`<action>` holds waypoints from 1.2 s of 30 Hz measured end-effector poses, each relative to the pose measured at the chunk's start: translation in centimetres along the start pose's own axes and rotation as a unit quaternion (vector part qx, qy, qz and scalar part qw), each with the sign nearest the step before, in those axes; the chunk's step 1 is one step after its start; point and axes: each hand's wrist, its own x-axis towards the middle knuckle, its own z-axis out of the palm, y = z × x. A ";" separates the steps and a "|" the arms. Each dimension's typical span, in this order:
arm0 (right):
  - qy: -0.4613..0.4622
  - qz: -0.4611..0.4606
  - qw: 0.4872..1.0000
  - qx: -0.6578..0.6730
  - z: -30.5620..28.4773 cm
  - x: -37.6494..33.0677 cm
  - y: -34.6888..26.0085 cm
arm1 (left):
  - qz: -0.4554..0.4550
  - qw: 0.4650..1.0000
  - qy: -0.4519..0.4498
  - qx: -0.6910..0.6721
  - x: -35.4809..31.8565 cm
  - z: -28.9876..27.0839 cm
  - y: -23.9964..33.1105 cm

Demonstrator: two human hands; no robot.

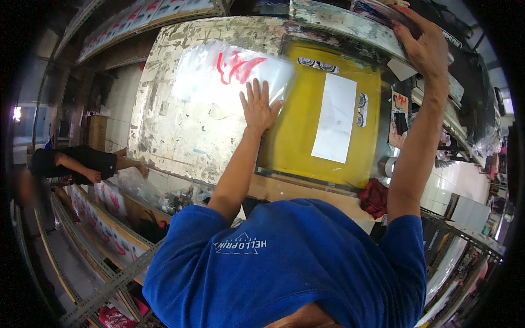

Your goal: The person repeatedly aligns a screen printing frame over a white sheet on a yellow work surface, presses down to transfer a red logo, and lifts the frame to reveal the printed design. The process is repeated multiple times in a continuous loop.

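Observation:
My left hand [260, 109] lies flat with fingers spread at the right edge of a clear plastic sheet [202, 71] bearing red brush-like marks. The sheet rests on a worn, paint-flaked white board [180, 126]. Right of it is a yellow screen-printing mesh [295, 126] with a white paper strip [334, 117] and dark round patterns on it. At the far right, my right hand [426, 52] reaches to a paint-stained bar [350, 24] along the screen's far side. Its thumb and fingers curl at the bar's end; what they grip is partly hidden.
A dark red cloth [374, 198] lies at the screen's near right corner. Metal racks with printed sheets [104, 229] stand at the left, and more shelving at the lower right. Another person in dark clothes [82, 164] is at the left. A cluttered shelf [402, 115] stands beside the screen.

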 end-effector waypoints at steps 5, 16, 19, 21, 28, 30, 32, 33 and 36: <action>0.010 0.065 0.992 0.111 -0.7 1.0 -5.1 | -0.033 0.978 0.095 -0.183 1.3 0.5 -2.9; 0.015 0.072 0.996 0.054 -1.1 1.1 -5.2 | -0.124 0.963 0.136 -0.198 1.7 -4.5 -2.8; 0.029 0.055 0.997 0.037 -1.2 0.5 -4.0 | -0.026 0.979 -0.018 -0.199 1.3 -7.1 4.1; 0.027 0.053 0.997 0.040 -1.1 0.5 -4.2 | 0.087 0.987 -0.073 -0.117 0.4 -6.5 6.4; 0.037 0.051 0.994 0.086 -0.8 1.2 -4.6 | 0.186 0.973 -0.122 -0.068 -1.6 2.3 11.1; 0.039 0.051 0.995 0.073 -0.7 1.0 -4.2 | 0.203 0.966 -0.147 -0.071 -0.8 3.0 12.8; 0.029 0.054 0.997 0.056 -0.8 1.0 -4.1 | 0.213 0.961 -0.161 -0.075 -0.3 3.5 14.1; 0.025 0.058 0.996 0.063 -0.8 1.0 -4.1 | 0.216 0.960 -0.163 -0.077 -0.2 3.7 14.6; 0.024 0.055 0.996 0.064 -0.8 1.1 -3.9 | 0.215 0.958 -0.164 -0.090 -0.2 4.1 15.8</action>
